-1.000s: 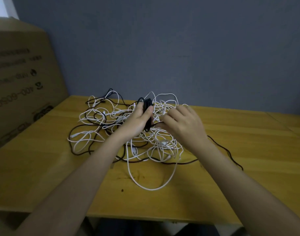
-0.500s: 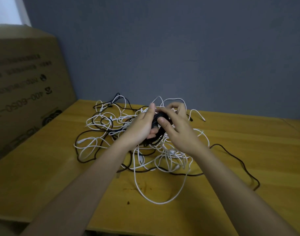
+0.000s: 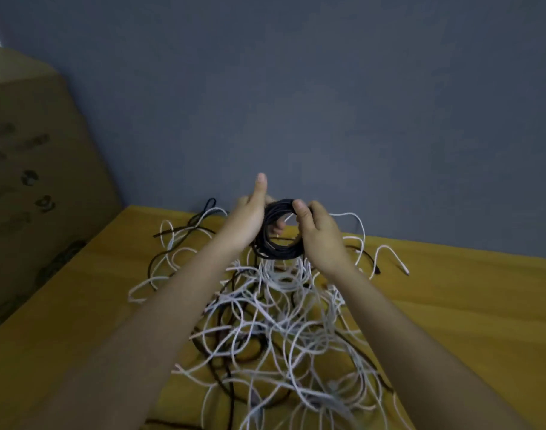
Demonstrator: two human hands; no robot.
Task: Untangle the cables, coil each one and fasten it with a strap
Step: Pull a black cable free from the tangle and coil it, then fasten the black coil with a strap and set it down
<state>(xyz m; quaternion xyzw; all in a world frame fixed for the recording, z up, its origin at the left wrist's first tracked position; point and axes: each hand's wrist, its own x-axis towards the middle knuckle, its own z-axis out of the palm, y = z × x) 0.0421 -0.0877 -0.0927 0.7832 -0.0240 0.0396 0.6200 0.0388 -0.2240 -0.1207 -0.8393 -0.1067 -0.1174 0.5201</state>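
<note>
Sprawling across the near wooden table [image 3: 470, 311], a tangle of white and black cables [image 3: 281, 324], too knotted to count. Bare wood open to the right, up to the far edge at the grey wall [image 3: 327, 103]. Above the tangle, one black coil [image 3: 278, 246], gripped by left hand [image 3: 245, 223] and right hand [image 3: 320, 235], thumb raised on the left. Farther left, one cardboard box [image 3: 32, 181], print blurred, unreadable.

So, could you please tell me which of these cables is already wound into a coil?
The black cable held up between the left hand and right hand. It forms a tight ring; the white cables sprawl loose on the table.
</note>
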